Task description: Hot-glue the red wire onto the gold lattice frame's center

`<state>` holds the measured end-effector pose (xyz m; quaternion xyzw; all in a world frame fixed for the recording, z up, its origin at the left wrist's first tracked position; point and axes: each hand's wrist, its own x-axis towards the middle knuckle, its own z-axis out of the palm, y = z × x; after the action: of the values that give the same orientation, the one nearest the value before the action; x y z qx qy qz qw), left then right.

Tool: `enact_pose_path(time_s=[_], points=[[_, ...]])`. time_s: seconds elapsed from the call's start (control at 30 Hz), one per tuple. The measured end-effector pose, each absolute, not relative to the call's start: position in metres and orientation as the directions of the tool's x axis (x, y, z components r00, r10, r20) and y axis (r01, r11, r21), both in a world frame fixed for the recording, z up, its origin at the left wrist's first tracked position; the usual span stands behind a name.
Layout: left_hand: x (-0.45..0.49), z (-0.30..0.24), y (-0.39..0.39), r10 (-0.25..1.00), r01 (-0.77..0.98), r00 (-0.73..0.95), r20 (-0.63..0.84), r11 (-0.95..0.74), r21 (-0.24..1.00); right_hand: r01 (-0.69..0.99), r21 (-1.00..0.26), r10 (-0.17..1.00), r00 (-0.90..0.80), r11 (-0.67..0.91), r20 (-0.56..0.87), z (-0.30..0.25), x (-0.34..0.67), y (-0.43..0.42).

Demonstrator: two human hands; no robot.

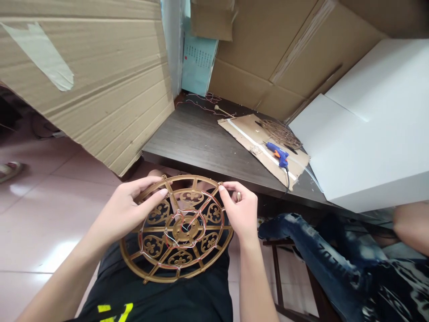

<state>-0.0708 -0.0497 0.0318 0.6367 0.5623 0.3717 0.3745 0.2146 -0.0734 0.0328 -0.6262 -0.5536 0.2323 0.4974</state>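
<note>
forearms enter from 7 and 5 o'clock; left hand (129, 210) in loose curved grip, right hand (239, 211) fingertips pinched.

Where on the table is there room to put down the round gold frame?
The dark table is bare at its near left part, between the leaning cardboard sheet and the flat cardboard piece. The right side is crowded: glue gun, woven disc, white boards. Thin wires lie at the back.
</note>
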Motion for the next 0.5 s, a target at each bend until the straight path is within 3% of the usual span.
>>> enact_pose_path(time_s=[0.27, 0.5], points=[[-0.065, 0.068, -0.033, 0.965, 0.533, 0.188, 0.183, -0.257, 0.806, 0.426, -0.902, 0.922, 0.317, 0.072, 0.224, 0.034, 0.213, -0.075], [-0.069, 0.071, -0.022, 0.877, 0.588, 0.392, 0.278, -0.471, 0.658, 0.416, -0.908, 0.921, 0.332, 0.052, 0.205, 0.033, 0.213, -0.077]])
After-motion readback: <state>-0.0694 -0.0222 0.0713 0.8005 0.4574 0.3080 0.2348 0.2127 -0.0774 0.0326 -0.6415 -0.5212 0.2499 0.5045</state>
